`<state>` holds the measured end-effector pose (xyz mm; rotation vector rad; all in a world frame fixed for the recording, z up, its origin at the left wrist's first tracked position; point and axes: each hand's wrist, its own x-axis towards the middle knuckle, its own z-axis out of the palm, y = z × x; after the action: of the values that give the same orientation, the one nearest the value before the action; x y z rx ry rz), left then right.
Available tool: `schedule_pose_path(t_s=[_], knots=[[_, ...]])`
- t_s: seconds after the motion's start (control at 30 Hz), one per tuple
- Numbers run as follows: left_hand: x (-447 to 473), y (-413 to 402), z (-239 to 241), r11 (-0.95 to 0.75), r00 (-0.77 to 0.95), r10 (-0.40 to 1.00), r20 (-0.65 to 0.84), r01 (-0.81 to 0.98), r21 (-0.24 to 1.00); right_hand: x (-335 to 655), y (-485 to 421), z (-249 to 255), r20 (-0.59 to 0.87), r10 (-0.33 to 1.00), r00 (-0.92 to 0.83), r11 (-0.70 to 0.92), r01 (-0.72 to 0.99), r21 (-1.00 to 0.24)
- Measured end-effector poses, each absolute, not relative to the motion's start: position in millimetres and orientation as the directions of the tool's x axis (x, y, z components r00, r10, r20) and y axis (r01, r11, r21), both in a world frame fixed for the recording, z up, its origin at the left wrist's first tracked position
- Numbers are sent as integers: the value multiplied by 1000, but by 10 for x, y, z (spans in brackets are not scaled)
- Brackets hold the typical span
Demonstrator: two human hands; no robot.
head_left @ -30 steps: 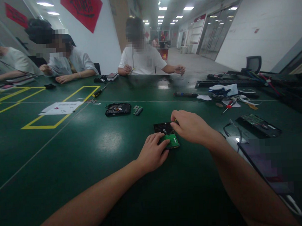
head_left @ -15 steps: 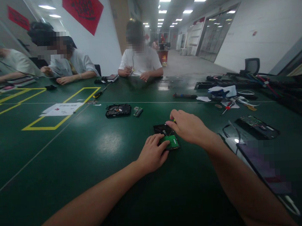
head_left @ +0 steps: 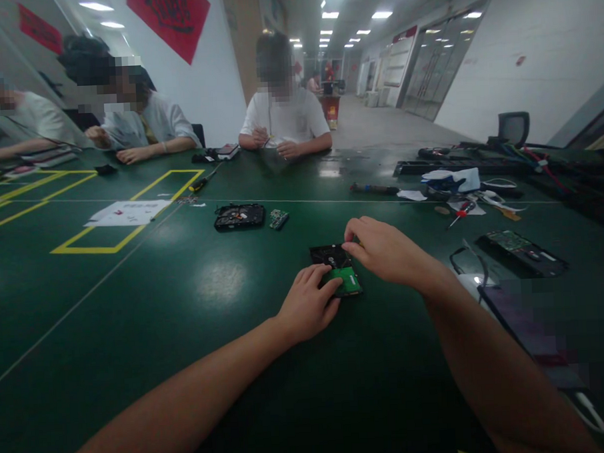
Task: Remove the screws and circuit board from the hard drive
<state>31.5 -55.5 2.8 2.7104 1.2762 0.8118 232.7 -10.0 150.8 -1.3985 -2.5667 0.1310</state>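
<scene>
A hard drive lies on the green table, its black casing and green circuit board facing up. Holding it down from its near left side is my left hand, with fingers across the board and the thumb towards the edge. My right hand hovers at the drive's far right corner, fingers pinched round what looks like a small screwdriver; only a trace of yellow shows and the rest is hidden by the fingers. Farther off to the left are an opened black drive casing and a small loose circuit board.
On the right lie another drive, glasses, a tablet-like device, and a red-handled screwdriver among cloth and cables. A dark tool and a yellow-black screwdriver lie farther back. Printed paper is left. Several people sit across the table.
The whole view has shifted slightly, moving the scene a little right and up. My left hand stays on the hard drive; my right hand remains pinched at its far right corner.
</scene>
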Motion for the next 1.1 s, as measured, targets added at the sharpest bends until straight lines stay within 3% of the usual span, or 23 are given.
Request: schedule_pose_path(t_s=[0.17, 0.37, 0.53, 0.73, 0.93, 1.1], knots=[[314, -556, 33, -662, 532, 729, 431, 708, 246, 2328, -87, 1532, 144, 750, -646, 657, 698, -286], [316, -554, 10, -661, 523, 728, 443, 707, 251, 2277, -101, 1481, 175, 833, -525, 551, 814, -183], [313, -561, 23, -663, 531, 725, 439, 711, 235, 2283, -91, 1506, 143, 762, -631, 644, 716, -270], [318, -559, 18, -662, 523, 724, 450, 711, 238, 2301, -115, 1492, 147, 848, -509, 529, 829, -181], [323, -562, 26, -662, 531, 724, 440, 714, 228, 2289, -89, 1496, 147, 777, -612, 629, 740, -238], [319, -567, 35, -661, 531, 726, 437, 714, 231, 2289, -111, 1492, 147, 831, -537, 557, 801, -219]])
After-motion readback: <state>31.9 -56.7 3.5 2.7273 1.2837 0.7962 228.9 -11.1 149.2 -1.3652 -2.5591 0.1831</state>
